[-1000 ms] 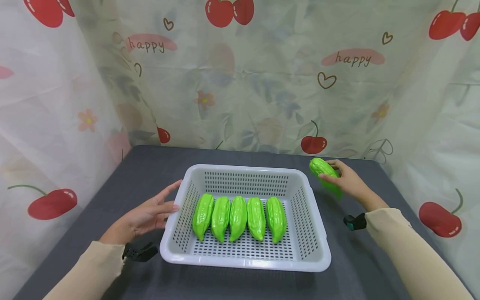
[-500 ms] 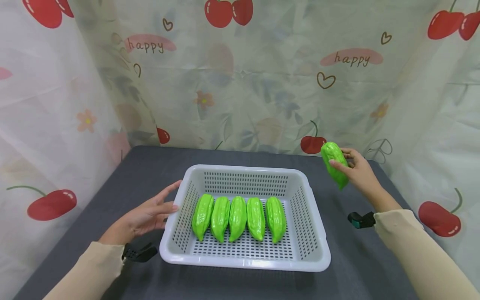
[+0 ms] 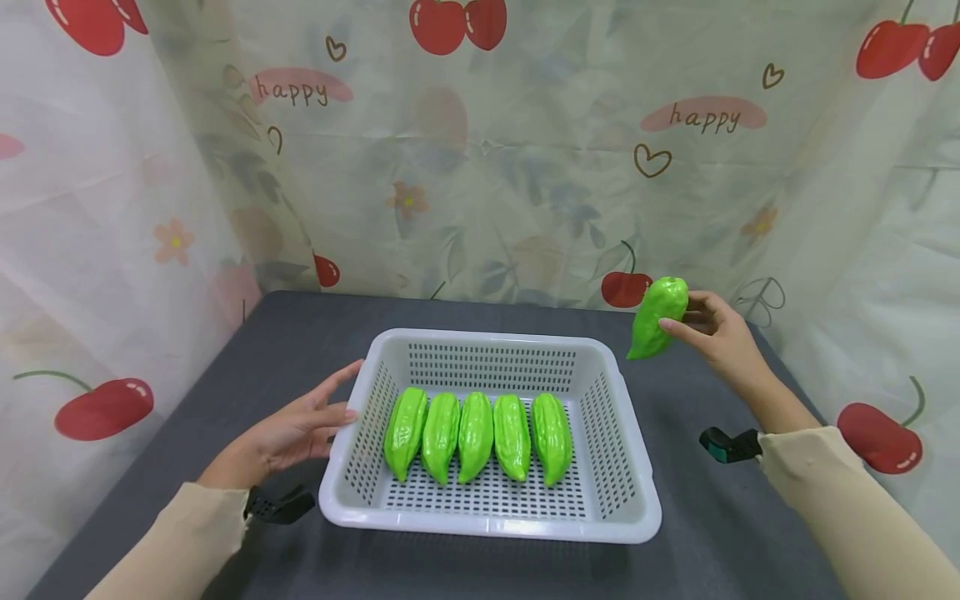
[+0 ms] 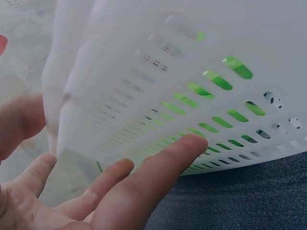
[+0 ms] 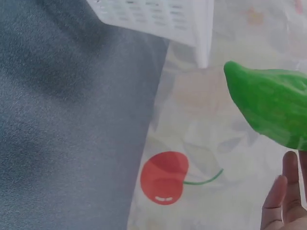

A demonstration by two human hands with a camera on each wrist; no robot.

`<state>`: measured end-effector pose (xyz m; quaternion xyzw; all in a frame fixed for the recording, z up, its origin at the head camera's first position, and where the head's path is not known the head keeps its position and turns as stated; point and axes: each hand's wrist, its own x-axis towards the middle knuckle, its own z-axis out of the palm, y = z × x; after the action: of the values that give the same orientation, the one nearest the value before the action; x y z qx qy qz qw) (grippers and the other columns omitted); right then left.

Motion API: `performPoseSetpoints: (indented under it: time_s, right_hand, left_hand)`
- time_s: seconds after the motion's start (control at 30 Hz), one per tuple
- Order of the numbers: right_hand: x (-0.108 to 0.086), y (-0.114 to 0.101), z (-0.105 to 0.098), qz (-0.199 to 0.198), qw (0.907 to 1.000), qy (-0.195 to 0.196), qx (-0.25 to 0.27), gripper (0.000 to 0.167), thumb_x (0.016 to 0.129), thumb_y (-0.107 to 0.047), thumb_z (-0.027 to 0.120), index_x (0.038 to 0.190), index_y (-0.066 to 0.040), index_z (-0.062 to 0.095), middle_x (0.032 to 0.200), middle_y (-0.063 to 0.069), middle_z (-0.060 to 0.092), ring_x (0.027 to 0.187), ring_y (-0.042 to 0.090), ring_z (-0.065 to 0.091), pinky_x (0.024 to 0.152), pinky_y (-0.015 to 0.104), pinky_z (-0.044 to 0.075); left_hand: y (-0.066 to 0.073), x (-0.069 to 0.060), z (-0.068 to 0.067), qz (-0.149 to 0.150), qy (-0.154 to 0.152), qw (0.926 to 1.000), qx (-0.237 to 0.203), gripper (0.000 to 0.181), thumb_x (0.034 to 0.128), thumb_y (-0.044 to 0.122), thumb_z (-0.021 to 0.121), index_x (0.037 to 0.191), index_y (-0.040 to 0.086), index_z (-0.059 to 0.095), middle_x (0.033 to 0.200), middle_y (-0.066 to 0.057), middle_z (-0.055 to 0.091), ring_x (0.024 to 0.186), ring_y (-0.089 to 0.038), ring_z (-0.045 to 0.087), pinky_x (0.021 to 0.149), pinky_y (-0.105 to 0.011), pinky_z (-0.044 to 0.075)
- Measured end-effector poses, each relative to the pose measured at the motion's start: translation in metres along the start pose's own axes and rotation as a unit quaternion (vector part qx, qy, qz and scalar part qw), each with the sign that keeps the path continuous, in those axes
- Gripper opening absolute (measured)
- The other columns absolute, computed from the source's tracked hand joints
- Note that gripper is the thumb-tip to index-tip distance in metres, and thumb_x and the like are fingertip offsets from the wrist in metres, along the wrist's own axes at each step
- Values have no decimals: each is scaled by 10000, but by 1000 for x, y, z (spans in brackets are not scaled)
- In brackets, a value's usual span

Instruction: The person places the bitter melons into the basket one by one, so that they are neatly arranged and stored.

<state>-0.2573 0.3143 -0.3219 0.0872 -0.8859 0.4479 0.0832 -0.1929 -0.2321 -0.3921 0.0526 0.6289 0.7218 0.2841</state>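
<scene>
In the head view my right hand pinches a glossy green bitter melon between thumb and fingers. It hangs above the table's back right, tapered tip down and to the left. The right wrist view shows only part of this melon, with fingertips below it. A white plastic basket with slotted walls sits mid-table. Inside lies a row of several similar bitter melons, side by side. My left hand touches the basket's left side with extended fingers; the left wrist view shows them against the slotted wall.
A dark grey cloth covers the table. Behind and at both sides hangs a pale curtain printed with cherries, hearts and the word happy. Black straps with small devices sit on both wrists.
My right hand has lifted the bitter melon off the table, moving up and slightly right. The melon's lower tip has swung to the left. My left hand and the basket stay in place.
</scene>
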Motion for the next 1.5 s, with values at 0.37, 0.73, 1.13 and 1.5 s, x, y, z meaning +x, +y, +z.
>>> performPoseSetpoints:
  time_s: [0.37, 0.73, 1.13, 1.5]
  right_hand:
    - [-5, -10, 2, -373, 9984, -105, 422, 376, 934, -256, 645, 1275, -205, 495, 1077, -180, 556, 931, 6, 572, 775, 101, 466]
    - [-10, -16, 12, -427, 9947, -456, 822, 282, 939, -207, 638, 1184, -251, 505, 1082, -139, 562, 929, -19, 604, 810, 92, 477]
    - [-12, -13, 29, -241, 9943, -940, 448, 376, 926, -260, 657, 1245, -153, 489, 1096, -62, 542, 756, 87, 621, 658, 232, 503]
    - [-12, -9, 43, 190, 9875, -1558, 137, 520, 880, -340, 706, 1274, -81, 488, 1192, 158, 555, 510, 96, 428, 479, 266, 400]
  left_hand:
    - [-1, 1, -2, 32, -73, 10000, 23, 850, 965, 79, 556, 1538, 395, 14, 1508, -213, 340, 1151, -369, 612, 885, -645, 479]
    - [1, 0, 1, -33, 4, 10000, -6, 857, 961, 75, 562, 1535, 406, 17, 1503, -194, 357, 1138, -361, 621, 889, -643, 477]
    - [0, 0, 0, 10, 37, 10000, 37, 858, 961, 86, 571, 1537, 404, 20, 1510, -192, 358, 1137, -368, 622, 886, -645, 479]
    - [0, -1, 0, 20, 28, 10000, 35, 861, 964, 81, 564, 1536, 405, 9, 1492, -163, 386, 1139, -368, 620, 889, -644, 477]
